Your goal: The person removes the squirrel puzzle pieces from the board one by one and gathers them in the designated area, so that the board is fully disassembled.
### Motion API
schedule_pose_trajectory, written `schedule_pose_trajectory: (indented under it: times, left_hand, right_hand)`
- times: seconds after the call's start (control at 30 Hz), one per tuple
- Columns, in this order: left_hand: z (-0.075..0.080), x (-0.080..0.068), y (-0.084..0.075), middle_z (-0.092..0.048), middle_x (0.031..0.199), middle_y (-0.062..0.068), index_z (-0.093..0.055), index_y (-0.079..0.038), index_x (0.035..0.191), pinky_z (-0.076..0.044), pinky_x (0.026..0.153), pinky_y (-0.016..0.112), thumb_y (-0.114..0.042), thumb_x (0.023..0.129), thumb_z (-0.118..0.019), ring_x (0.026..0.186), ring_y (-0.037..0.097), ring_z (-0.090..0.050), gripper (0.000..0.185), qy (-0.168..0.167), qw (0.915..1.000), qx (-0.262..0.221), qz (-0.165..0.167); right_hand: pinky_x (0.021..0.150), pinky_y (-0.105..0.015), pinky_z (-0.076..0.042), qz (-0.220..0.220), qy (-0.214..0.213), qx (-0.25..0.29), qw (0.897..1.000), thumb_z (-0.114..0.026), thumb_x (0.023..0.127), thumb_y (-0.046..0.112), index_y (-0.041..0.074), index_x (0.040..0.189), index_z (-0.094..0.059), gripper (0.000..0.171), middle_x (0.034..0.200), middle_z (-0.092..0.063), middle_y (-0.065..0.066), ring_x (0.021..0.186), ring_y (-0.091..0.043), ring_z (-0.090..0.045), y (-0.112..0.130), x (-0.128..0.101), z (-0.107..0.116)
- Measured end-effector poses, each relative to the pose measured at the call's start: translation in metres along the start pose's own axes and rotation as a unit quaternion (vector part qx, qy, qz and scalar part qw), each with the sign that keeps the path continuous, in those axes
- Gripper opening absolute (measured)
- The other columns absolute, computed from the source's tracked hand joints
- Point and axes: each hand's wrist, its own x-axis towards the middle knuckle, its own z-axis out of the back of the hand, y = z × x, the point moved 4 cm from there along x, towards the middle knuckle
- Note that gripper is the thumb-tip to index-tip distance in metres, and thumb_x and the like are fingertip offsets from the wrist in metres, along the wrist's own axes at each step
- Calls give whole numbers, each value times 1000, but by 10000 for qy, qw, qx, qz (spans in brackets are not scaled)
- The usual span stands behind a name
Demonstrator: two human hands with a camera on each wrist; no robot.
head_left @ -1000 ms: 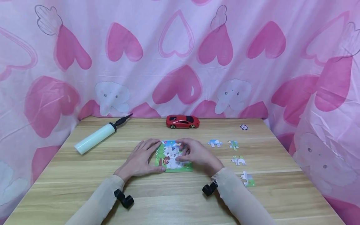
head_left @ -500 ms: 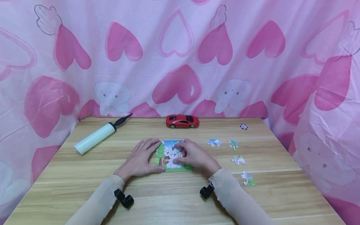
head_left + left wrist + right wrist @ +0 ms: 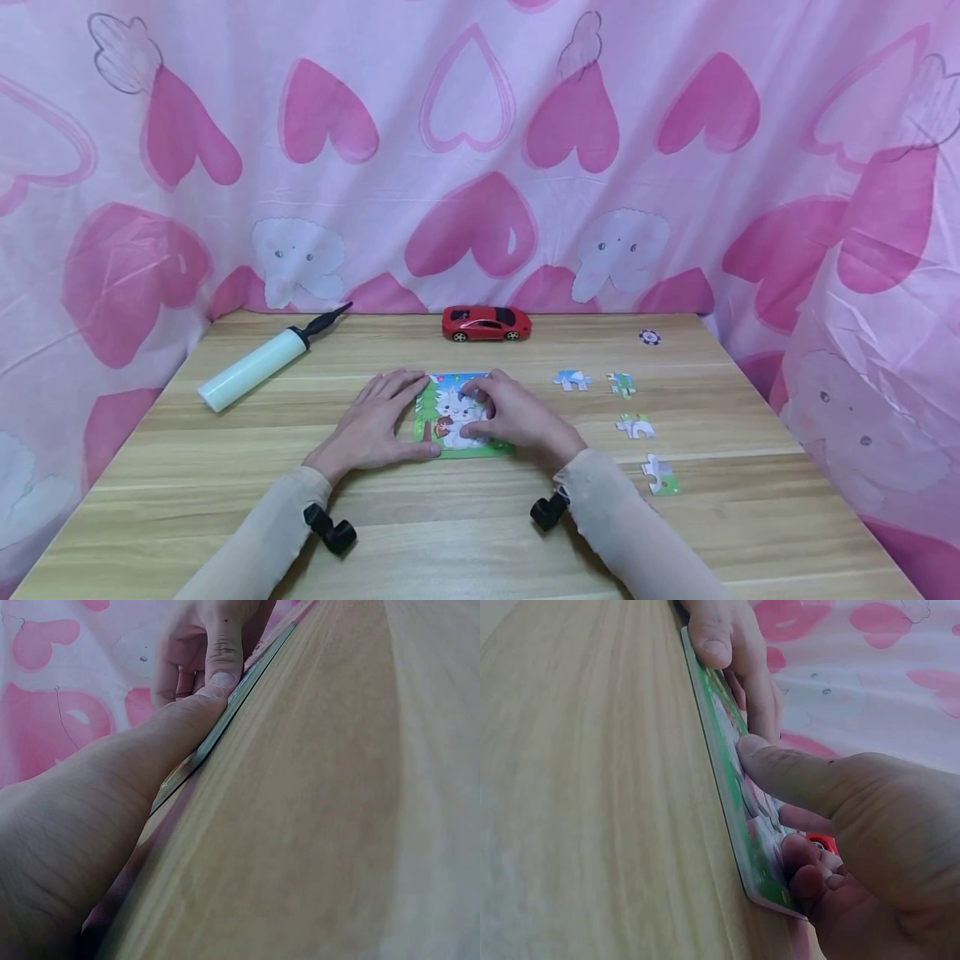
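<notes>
A small jigsaw puzzle (image 3: 453, 408) with a white kitten picture lies flat on the wooden table. My left hand (image 3: 375, 423) rests along its left side. The fingers reach the upper left corner, and the thumb (image 3: 714, 651) lies on the puzzle's edge in the right wrist view. Over the puzzle's right half is my right hand (image 3: 521, 417), with its thumb (image 3: 756, 746) touching the surface and the other fingers curled. It hides that part of the picture. Whether a piece is pinched there cannot be made out.
Several loose jigsaw pieces, among them a sky piece (image 3: 573, 380) and a corner piece (image 3: 663, 477), lie to the right. Behind the puzzle stands a red toy car (image 3: 486, 323). A hand pump (image 3: 258, 367) lies left, and a round chip (image 3: 650, 337) back right.
My right hand has shifted slightly left over the puzzle, its thumb and index finger a little further across the picture. The left hand and the loose pieces have stayed put.
</notes>
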Motion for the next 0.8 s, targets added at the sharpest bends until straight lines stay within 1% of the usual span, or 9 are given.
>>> schedule_pose_trajectory:
  times: [0.17, 0.3, 0.43, 0.5, 0.67, 0.8]
  left_hand:
    - [0, 0, 1, -37, 179, 4, -41, -20, 174, -13, 139, 67, -91, 82, -73, 169, 36, -25, 121, 5, 10000, -36, 4]
    - [-1, 0, 2, -37, 179, 4, -41, -19, 174, -13, 139, 67, -91, 82, -73, 169, 36, -25, 121, -2, 10000, -28, -19]
    - [-1, 0, 2, -38, 179, 4, -41, -19, 174, -13, 139, 67, -91, 82, -73, 169, 37, -25, 121, 9, 10000, -20, -26]
    - [-1, 0, 2, -37, 179, 4, -41, -19, 174, -13, 139, 67, -91, 82, -73, 169, 37, -25, 121, 17, 10000, -16, -24]
    - [0, 0, 1, -37, 179, 4, -40, -19, 174, -12, 139, 66, -91, 82, -73, 169, 37, -25, 121, 14, 10000, -10, -37]
    - [0, 0, 0, -36, 179, 4, -40, -19, 174, -12, 139, 67, -91, 82, -73, 169, 37, -25, 122, 2, 10000, 2, -48]
  right_hand:
    - [97, -34, -59, -9, 5, 56, 10000, -91, 97, 35, 20, 150, -65, 61, 125, -59, 2, 107, -18, -60, 2, 1, -1]
    - [102, -35, -59, 12, -53, 109, 9999, -92, 96, 33, 18, 149, -63, 62, 128, -59, 1, 109, -18, -59, 2, 2, -2]
    - [97, -33, -59, 23, -125, 160, 9998, -93, 95, 31, 17, 148, -63, 63, 131, -59, 2, 106, -18, -60, 2, 3, -2]
    - [93, -31, -60, 21, -146, 183, 9997, -93, 94, 30, 17, 149, -63, 63, 131, -60, 2, 104, -18, -60, 3, 3, -1]
    - [81, -28, -59, 103, -217, 205, 9995, -93, 95, 27, 17, 147, -65, 60, 127, -61, 3, 98, -17, -61, 2, 4, -1]
    - [76, -27, -57, 193, -306, 216, 9991, -93, 95, 23, 18, 146, -67, 57, 125, -62, 4, 95, -17, -61, 1, 3, 0]
